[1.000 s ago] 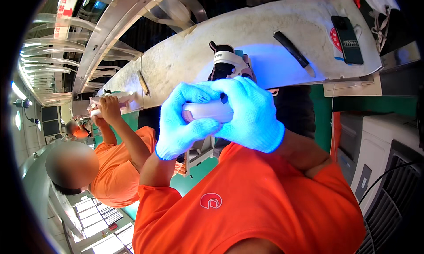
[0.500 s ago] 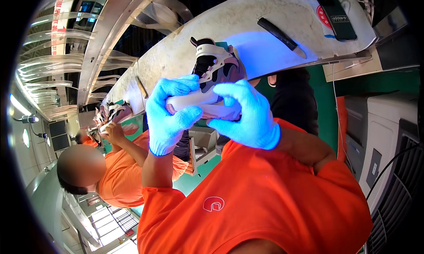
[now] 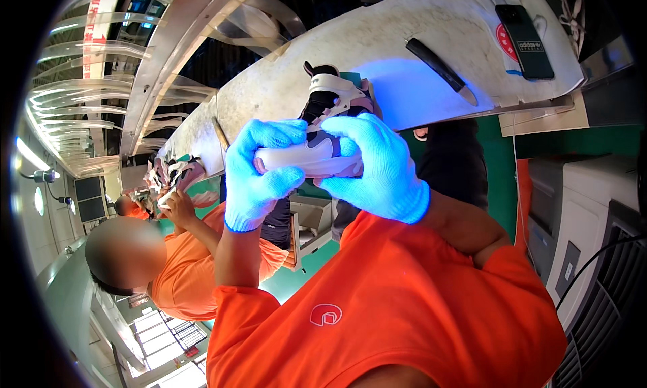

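A sneaker (image 3: 340, 91) with a black, white and muted pink upper is held at the near edge of the bench, its thick white sole (image 3: 306, 160) facing me. My left hand (image 3: 255, 175), in a knitted glove lit blue, grips the left end of the sole, thumb below and fingers above. At the other end my right hand (image 3: 387, 169), gloved alike, closes round the sole and the shoe's side. Its fingers cover much of that end.
A black-handled knife (image 3: 441, 70) and a dark phone (image 3: 524, 43) lie on the worn, pale bench (image 3: 269, 71). To my left, a co-worker in orange (image 3: 185, 273) handles another shoe (image 3: 182, 175). A thin tool (image 3: 220, 133) rests near the bench's edge.
My right hand's fingers have drawn in closer round the sole and shoe. The sole's angle has changed, with less of its lower part showing. My left hand keeps its grip.
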Demonstrator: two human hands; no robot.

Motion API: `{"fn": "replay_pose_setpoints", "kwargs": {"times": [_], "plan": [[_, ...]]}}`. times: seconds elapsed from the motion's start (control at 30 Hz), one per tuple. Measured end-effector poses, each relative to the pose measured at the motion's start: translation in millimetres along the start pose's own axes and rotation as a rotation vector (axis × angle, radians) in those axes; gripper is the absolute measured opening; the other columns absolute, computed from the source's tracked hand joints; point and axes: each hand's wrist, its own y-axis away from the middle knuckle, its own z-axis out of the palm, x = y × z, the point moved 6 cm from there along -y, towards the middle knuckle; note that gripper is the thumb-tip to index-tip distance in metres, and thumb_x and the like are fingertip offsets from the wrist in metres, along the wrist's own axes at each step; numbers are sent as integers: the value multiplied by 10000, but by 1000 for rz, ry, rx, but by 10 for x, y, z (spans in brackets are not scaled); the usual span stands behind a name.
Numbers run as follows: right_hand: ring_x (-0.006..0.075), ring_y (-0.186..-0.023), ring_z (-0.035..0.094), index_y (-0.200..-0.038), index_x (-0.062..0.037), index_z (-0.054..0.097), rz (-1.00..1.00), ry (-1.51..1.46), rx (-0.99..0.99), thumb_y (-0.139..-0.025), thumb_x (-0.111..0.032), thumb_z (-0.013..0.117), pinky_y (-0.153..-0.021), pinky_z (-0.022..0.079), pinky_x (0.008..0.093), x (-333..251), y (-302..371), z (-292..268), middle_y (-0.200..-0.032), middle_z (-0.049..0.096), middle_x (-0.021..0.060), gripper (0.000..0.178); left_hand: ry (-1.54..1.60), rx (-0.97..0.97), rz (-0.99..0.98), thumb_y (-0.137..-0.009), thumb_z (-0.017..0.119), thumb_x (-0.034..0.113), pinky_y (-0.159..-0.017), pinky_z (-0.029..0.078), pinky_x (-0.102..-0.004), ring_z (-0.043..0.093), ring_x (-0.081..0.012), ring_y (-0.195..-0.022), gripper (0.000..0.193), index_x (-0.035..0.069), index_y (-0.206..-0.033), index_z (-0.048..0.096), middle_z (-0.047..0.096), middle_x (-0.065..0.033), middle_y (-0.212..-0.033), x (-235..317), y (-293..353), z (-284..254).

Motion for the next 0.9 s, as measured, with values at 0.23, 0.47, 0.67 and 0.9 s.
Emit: {"fn": "replay_pose_setpoints", "kwargs": {"times": [0.23,0.47,0.67,0.9], "plan": [[347,-1100,749,-1377,-67,657,52,48,-75,-700,-192,1031,-949,616,452,101,-262,150,-1263,733,155,784,-411,-50,-49,-732,1033,181,-1023,603,-383,746,-232,-1174,539,9,-1119,698,775,-145,-1207,291,-249,19],[353,-1073,733,-1311,-103,618,39,2,73,-747,-265,1018,-878,604,480,181,-347,95,-1159,706,134,710,-493,-54,-184,-712,1026,131,-966,630,-364,769,-209,-1095,519,7,-1101,705,785,-145,-1200,381,-542,25],[318,-962,735,-1141,-71,635,212,9,54,-726,-212,1049,-811,597,425,451,133,0,-1087,675,131,602,-502,-50,-174,-694,1042,139,-945,624,-352,754,-197,-1084,506,3,-1060,719,777,-144,-1199,366,-567,1],[323,-932,737,-1067,-59,659,192,-62,50,-713,-178,1039,-784,597,431,469,66,-11,-1010,700,122,533,-470,-57,-154,-665,1070,161,-1000,605,-384,741,-226,-1125,552,13,-1063,718,764,-140,-1214,341,-535,-47]]}}
